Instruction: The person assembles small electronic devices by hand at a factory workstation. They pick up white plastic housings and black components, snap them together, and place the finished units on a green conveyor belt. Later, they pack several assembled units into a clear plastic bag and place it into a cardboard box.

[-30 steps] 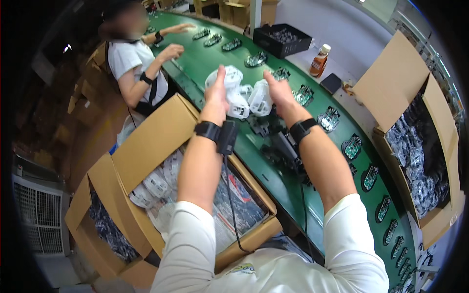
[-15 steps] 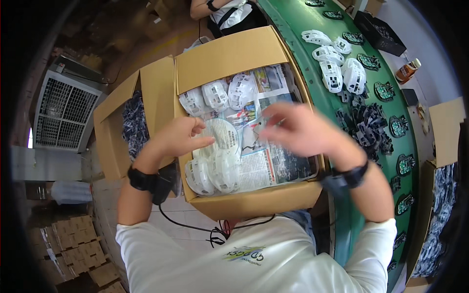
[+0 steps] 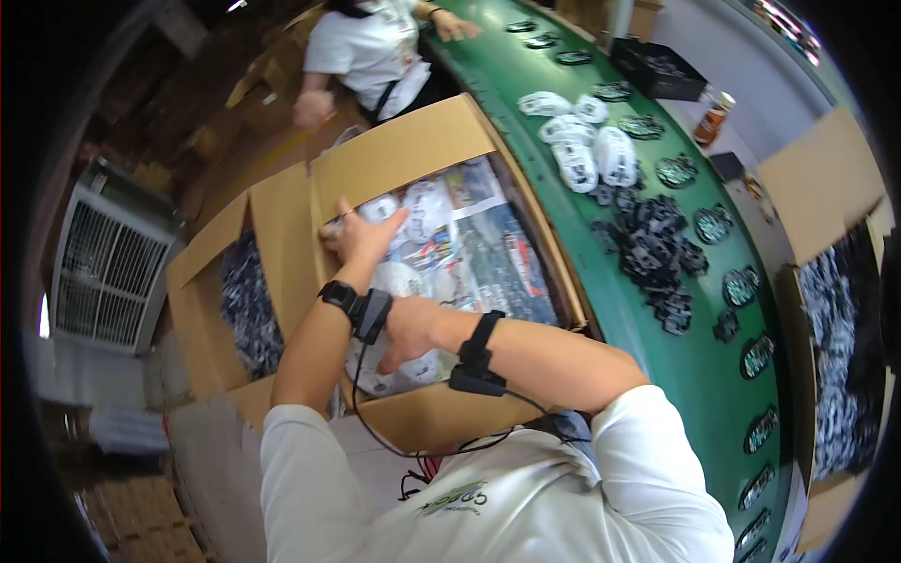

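Observation:
An open cardboard box [image 3: 413, 155] in front of me holds rounded white plastic shells [image 3: 427, 211] on printed newspaper sheets [image 3: 502, 253]. My left hand [image 3: 364, 236] lies over the shells in the far left corner, its thumb and fingers spread apart. Close to the left wall, my right hand [image 3: 411, 330] reaches across among the nearer shells. Its fingers are partly hidden by my left wrist and the black device strapped there, so their grip does not show. Another white shell [image 3: 402, 280] sits between my two hands.
On the right runs a green conveyor belt [image 3: 619, 291] with circuit boards in black bases [image 3: 676, 171], white shells [image 3: 615, 155] and a heap of black parts [image 3: 652, 244]. A box of dark parts [image 3: 249, 300] adjoins on the left. A co-worker [image 3: 361, 56] stands beyond.
My right hand has swung left across the box to its left side. My left hand has moved farther away, onto the far shells. The view has shifted, showing more of the co-worker.

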### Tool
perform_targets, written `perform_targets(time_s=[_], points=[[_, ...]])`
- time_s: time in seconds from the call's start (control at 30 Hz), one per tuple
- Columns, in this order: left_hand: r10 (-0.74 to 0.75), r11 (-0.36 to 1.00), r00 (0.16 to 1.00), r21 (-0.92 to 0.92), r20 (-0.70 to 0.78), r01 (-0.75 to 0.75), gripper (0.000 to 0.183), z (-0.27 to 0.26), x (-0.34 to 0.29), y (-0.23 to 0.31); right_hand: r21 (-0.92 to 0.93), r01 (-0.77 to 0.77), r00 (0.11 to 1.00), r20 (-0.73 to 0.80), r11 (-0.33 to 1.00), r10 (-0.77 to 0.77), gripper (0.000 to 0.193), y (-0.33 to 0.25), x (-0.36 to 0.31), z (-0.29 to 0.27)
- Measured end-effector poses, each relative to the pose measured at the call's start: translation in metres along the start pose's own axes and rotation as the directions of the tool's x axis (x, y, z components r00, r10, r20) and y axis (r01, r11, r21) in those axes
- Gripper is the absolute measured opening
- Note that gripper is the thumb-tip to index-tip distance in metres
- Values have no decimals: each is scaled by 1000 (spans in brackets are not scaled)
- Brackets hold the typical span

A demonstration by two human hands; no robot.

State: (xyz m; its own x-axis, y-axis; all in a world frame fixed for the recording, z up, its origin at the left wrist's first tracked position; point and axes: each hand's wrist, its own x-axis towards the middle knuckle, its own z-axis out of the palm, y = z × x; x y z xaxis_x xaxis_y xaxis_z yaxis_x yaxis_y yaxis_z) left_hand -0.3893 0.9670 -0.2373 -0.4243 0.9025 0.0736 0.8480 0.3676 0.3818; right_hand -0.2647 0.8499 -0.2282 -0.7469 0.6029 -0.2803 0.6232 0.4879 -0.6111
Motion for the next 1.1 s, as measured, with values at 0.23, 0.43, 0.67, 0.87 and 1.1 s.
perform_targets(time_s=[0.23,0.43,0.67,0.87,1.1], points=[[-110,994,993,-19,32,111,123,-4,-21,23,200,-24,984,-169,980,59,64,34,-37,-18],[290,940,952,-160,-96,-302,107,7,-31,-66,536,-9,749,-556,844,361,42,121,-135,-146],[507,836,853,-310,122,-452,91,-19,-62,-37,758,164,138,-651,631,746,74,283,-148,-264],[460,885,862,-187,212,-426,105,-21,-1,-41,530,-634,-194,-814,563,548,80,287,-102,-264],[786,554,498,-62,366,-830,113,-21,15,-6,6,8,788,-616,1000,-3,29,156,-58,-176]])
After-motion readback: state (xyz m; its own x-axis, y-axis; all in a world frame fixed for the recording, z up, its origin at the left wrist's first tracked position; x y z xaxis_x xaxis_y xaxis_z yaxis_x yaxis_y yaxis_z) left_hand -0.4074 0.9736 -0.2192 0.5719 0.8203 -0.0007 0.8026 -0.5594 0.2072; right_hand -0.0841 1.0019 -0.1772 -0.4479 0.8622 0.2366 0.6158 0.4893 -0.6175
